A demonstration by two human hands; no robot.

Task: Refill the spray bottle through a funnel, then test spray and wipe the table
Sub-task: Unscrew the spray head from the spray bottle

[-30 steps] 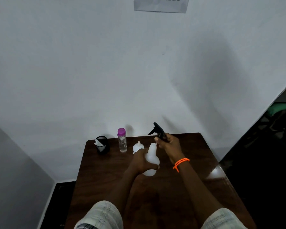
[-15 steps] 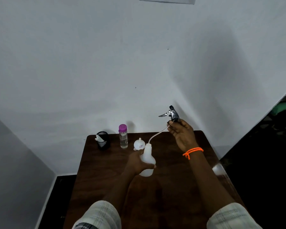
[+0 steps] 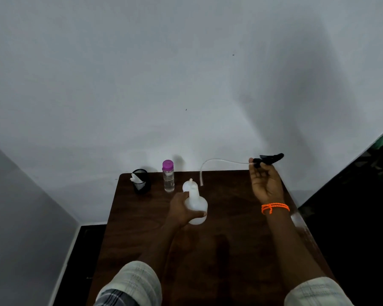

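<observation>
A: Gripping what, left hand?
B: Fingers wrapped round spray bottle, table centre. Right hand, 2 o'clock, pinches sprayer head, tube dangling. Funnel at bottle's 12.

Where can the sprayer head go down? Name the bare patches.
Bare: the table right of the spray bottle, under the right hand, and the near middle between the forearms. Crowded: back left, with black cup, purple-capped bottle, funnel.
</observation>
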